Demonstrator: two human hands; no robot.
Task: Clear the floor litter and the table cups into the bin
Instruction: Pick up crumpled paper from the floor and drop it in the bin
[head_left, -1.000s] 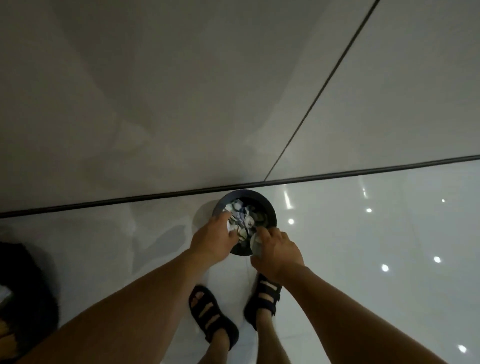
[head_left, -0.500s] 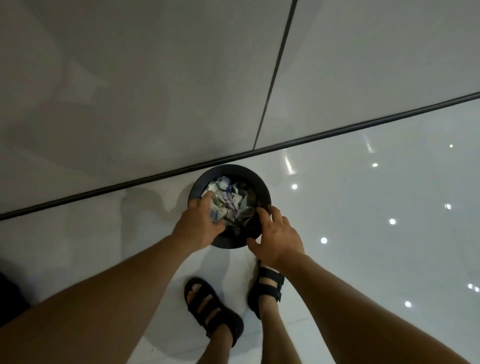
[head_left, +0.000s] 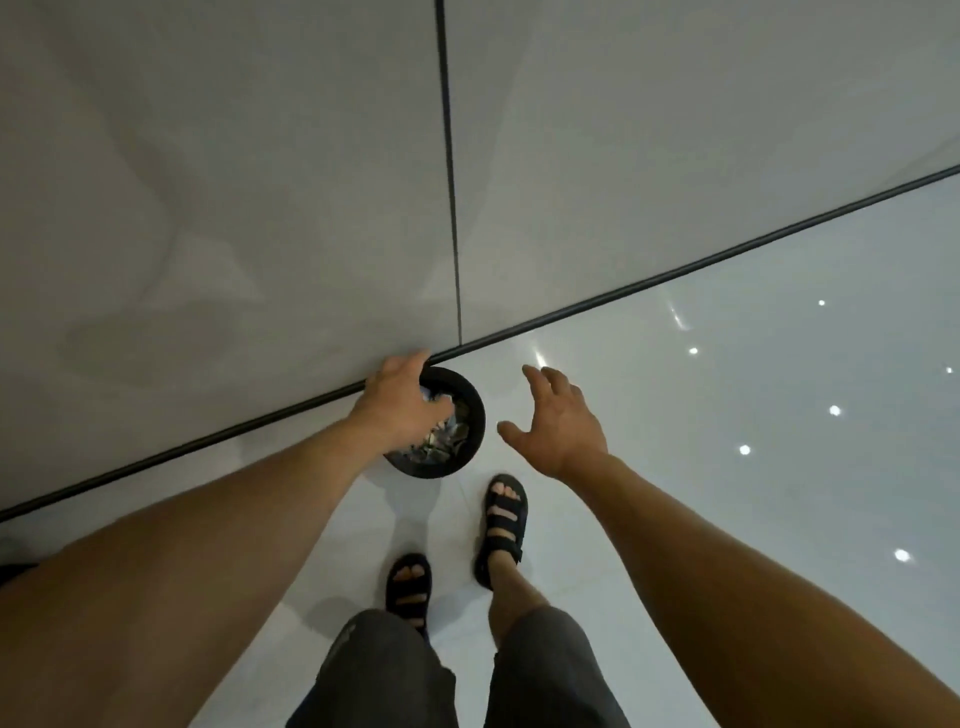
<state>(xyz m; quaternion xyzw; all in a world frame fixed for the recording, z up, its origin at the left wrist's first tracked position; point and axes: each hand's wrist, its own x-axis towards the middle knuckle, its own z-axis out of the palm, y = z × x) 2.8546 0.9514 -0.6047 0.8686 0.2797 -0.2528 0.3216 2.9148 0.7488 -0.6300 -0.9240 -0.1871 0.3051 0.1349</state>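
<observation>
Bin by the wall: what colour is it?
The bin is black, holding pale crumpled litter; the head view shows it.

Access to the bin (head_left: 479, 423) is from above and from its right side only. The wall (head_left: 311, 208) rises directly beyond the fingers (head_left: 413, 366) of the left hand (head_left: 400, 410). Its dark base strip (head_left: 675, 273) runs against the bin's far rim and closes that side. The left hand covers the left and far part of the mouth. Crumpled litter (head_left: 444, 441) fills the bin to about rim level, leaving little depth beneath those fingers. A strip of glossy floor (head_left: 727, 467) separates the bin from the spread fingers (head_left: 537, 382) of the right hand (head_left: 563, 426), and open floor extends further right of them. On the near side of both hands, the right foot (head_left: 503, 525) stands close to the bin. The left foot (head_left: 410, 587) is set further back.
</observation>
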